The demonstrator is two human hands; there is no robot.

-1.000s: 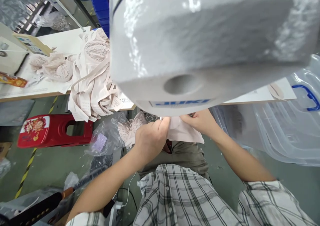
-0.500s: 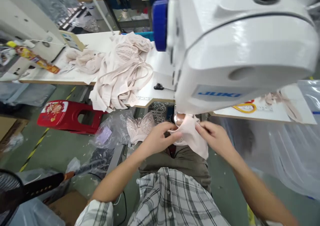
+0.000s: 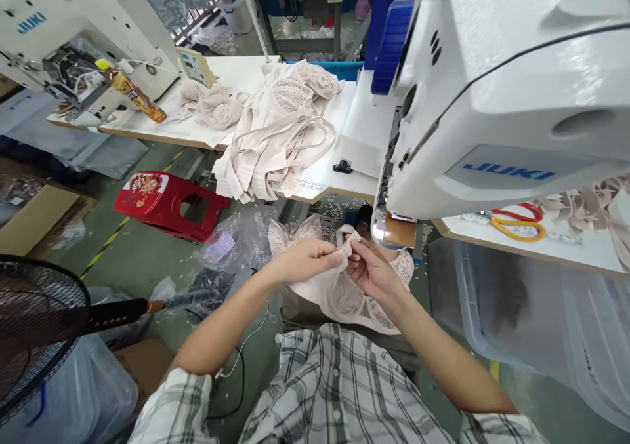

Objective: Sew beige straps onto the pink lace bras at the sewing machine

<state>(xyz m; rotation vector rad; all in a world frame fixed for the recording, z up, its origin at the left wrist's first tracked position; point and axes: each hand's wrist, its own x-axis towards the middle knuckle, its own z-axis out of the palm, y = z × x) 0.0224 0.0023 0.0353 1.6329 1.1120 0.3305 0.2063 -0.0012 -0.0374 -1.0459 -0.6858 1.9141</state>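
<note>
A pale pink lace bra (image 3: pixel 344 293) hangs from my fingers over my lap. My left hand (image 3: pixel 312 260) pinches one edge of it, and my right hand (image 3: pixel 371 270) grips a strap end right beside. Both hands are close together, just left of the head of the white sewing machine (image 3: pixel 492 116). Under the machine head, its metal plate (image 3: pixel 394 231) is apart from the cloth. Another lace bra (image 3: pixel 290 231) lies to the left, behind my left hand.
A heap of pale bras (image 3: pixel 280 122) hangs over the table's front edge. Scissors (image 3: pixel 522 224) with red and yellow handles lie at right. A red stool (image 3: pixel 172 201), a fan (image 3: pixel 39 339) and a drink bottle (image 3: pixel 132 93) are at left.
My hands have come together at the bra's strap end, having been apart along its edge. The bra has moved away from the machine's plate and now spreads over my lap. The view has shifted left.
</note>
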